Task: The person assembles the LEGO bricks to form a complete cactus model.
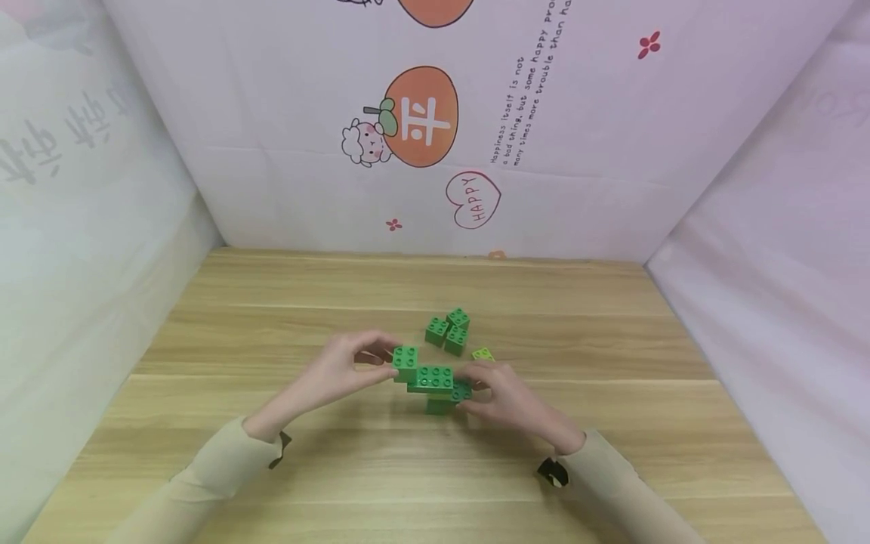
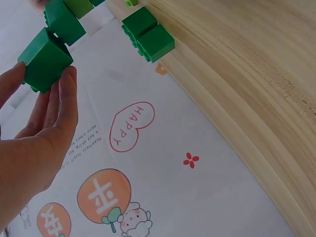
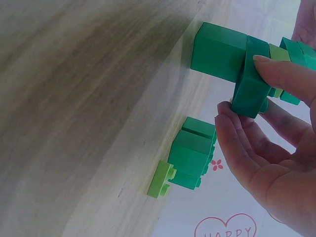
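Note:
My left hand (image 1: 343,370) pinches a green square block (image 1: 405,358) between thumb and fingers at the left end of a small stack. In the left wrist view this block (image 2: 47,61) meets the neighbouring green block (image 2: 65,22) at its edge; whether they are joined I cannot tell. The stack has a longer green block (image 1: 435,378) on top, a lime block (image 3: 280,53) below it, and a tall green block (image 3: 217,52) at the bottom. My right hand (image 1: 506,394) grips a flat dark green block (image 3: 252,81) that juts out from the stack's right side.
Behind the stack, three loose green blocks (image 1: 436,330) stand close together on the wooden table (image 1: 306,468). A loose lime block (image 1: 483,353) lies just beyond my right hand. White printed cloth (image 1: 285,151) rises at the back and on both sides.

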The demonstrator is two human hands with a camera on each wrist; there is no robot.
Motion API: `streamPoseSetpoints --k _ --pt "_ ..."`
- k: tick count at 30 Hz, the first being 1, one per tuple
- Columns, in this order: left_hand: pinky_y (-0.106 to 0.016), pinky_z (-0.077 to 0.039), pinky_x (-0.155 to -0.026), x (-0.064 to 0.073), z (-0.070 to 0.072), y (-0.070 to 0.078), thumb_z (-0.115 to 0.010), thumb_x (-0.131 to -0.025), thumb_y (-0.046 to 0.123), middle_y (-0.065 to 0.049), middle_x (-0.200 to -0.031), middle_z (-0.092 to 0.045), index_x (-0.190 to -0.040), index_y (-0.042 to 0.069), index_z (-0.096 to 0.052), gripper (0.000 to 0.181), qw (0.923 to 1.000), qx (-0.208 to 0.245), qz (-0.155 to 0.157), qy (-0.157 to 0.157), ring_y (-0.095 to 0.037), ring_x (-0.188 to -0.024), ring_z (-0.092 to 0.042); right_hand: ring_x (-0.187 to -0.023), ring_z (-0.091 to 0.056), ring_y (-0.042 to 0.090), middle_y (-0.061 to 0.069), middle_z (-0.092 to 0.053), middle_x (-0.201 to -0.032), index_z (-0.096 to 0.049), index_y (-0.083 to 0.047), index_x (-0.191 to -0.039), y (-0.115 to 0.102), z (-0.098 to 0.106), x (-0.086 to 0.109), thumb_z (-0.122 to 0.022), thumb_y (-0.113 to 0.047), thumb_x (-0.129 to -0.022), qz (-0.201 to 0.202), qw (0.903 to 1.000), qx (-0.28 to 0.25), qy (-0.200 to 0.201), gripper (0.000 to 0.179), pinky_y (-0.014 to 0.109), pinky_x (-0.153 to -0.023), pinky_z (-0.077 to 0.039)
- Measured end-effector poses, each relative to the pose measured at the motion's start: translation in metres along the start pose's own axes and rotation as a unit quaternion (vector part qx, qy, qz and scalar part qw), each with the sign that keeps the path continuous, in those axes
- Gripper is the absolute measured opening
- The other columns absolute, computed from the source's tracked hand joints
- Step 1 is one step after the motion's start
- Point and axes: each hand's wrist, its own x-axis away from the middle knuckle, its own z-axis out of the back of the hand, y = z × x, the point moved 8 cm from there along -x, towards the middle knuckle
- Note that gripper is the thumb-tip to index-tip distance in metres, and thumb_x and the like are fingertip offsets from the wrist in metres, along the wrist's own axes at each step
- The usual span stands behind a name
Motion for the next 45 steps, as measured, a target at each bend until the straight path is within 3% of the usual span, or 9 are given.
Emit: streamPoseSetpoints --k 7,15,22,30,35,45 --pt "-0.027 -0.061 -0.089 0.001 -0.002 0.005 -0.075 -0.087 0.014 -0.010 -0.110 -0.074 -0.120 0.005 -0.065 0.035 0.9994 -0.018 -0.028 0.000 -0.022 -0.100 -0.071 -0.096 -0.070 0.019 0.011 -0.072 -0.111 -0.067 -0.001 -0.116 0.000 0.001 0.000 -0.077 -0.007 -0.081 -0.003 1.0000 0.000 -0.003 0.038 0.030 -0.083 -0.063" --pt "-0.034 -0.062 -0.090 0.000 -0.006 0.006 -0.076 -0.086 0.012 -0.012 -0.112 -0.073 -0.121 0.003 -0.063 0.039 0.9993 -0.017 -0.034 0.000 -0.025 -0.103 -0.070 -0.099 -0.069 0.020 0.010 -0.072 -0.112 -0.067 -0.001 -0.117 0.000 0.002 0.000 -0.077 -0.007 -0.081 -0.009 0.9999 -0.002 -0.008 0.038 0.030 -0.084 -0.063" --pt "-0.031 -0.061 -0.091 -0.001 -0.009 0.004 -0.076 -0.086 0.013 -0.011 -0.111 -0.073 -0.120 0.004 -0.063 0.037 0.9996 -0.014 -0.023 0.005 -0.024 -0.102 -0.071 -0.100 -0.067 0.016 0.007 -0.073 -0.112 -0.067 -0.004 -0.118 -0.002 0.004 0.000 -0.079 -0.014 -0.083 -0.003 0.9998 0.018 -0.007 0.039 0.030 -0.087 -0.061" --pt "-0.031 -0.061 -0.092 0.000 -0.010 0.004 -0.076 -0.086 0.013 -0.010 -0.112 -0.073 -0.121 0.006 -0.062 0.038 0.9999 -0.011 -0.011 0.006 -0.023 -0.102 -0.071 -0.096 -0.070 0.020 0.010 -0.073 -0.107 -0.068 -0.005 -0.117 -0.013 0.018 -0.001 -0.079 -0.021 -0.083 0.019 0.9988 0.005 0.044 0.039 0.040 -0.089 -0.061" --pt "-0.029 -0.060 -0.092 0.002 -0.010 0.005 -0.076 -0.086 0.013 -0.009 -0.113 -0.073 -0.122 0.008 -0.062 0.039 1.0000 -0.008 -0.002 0.003 -0.023 -0.103 -0.071 -0.094 -0.070 0.017 0.010 -0.072 -0.106 -0.067 -0.007 -0.117 -0.022 0.024 -0.002 -0.078 -0.022 -0.085 0.031 0.9974 -0.005 0.065 0.037 0.032 -0.084 -0.062" --pt "-0.026 -0.060 -0.091 0.002 -0.010 0.007 -0.076 -0.086 0.012 -0.010 -0.113 -0.073 -0.121 0.007 -0.062 0.038 0.9998 -0.005 -0.017 0.006 -0.023 -0.103 -0.071 -0.090 -0.071 0.014 0.004 -0.073 -0.101 -0.069 -0.009 -0.112 -0.028 0.025 -0.004 -0.077 -0.016 -0.086 0.039 0.9960 -0.021 0.077 0.028 0.027 -0.081 -0.062"
